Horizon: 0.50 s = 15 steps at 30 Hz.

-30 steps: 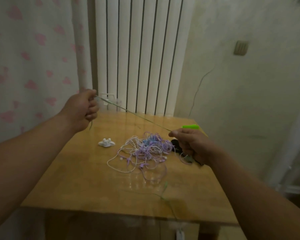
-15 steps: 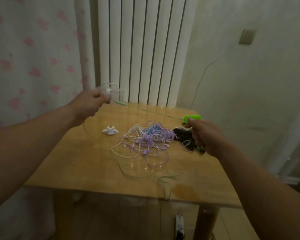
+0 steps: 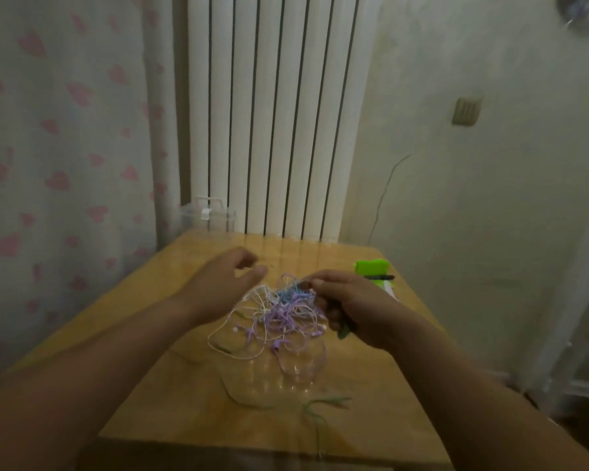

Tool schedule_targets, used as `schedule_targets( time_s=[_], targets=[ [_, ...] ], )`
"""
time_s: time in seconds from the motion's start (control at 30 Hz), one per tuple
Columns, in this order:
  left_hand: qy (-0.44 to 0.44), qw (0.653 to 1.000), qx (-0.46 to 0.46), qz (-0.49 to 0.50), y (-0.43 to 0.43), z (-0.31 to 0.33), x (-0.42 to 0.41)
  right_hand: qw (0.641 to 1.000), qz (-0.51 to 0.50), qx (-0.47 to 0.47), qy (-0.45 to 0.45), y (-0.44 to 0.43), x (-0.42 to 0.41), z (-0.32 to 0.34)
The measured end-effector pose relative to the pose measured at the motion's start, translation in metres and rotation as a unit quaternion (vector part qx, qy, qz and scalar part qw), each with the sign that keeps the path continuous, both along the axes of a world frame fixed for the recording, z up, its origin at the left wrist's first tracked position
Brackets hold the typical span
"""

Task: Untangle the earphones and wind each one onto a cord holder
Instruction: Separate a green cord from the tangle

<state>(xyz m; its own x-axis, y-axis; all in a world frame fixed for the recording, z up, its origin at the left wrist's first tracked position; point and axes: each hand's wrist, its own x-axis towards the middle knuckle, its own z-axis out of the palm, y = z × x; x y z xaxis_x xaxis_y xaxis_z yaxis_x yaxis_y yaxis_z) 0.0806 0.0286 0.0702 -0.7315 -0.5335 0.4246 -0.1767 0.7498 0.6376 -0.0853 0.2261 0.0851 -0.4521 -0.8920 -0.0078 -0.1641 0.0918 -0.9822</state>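
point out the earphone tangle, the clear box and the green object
earphone tangle (image 3: 286,314), head view, purple cords mid-heap
clear box (image 3: 218,220), head view, front wall
green object (image 3: 371,266), head view, top face

A glossy light-brown wooden table (image 3: 320,256) stands before a tall white ribbed radiator (image 3: 269,113). A clear plastic box with a white latch (image 3: 207,215) sits at the table's far left corner. A pale curtain printed with pink hearts (image 3: 58,130) hangs left; a beige wall switch (image 3: 466,111) is mounted right.

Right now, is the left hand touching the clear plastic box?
Apart. Head view shows bare table between the left hand and the clear plastic box.
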Motion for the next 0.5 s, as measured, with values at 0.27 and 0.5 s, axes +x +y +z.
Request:
schedule_targets(
  time_s=[0.27,0.5],
  targets=[
    [-0.069,0.981,0.132,-0.121,0.038,-0.002,-0.050,0.997,0.045,0.007,0.063,-0.026,-0.004,-0.012],
    [-0.084,0.991,0.048,-0.091,-0.004,-0.008,-0.060,0.988,0.088,0.063,0.113,-0.041,-0.037,-0.021]
  ],
)
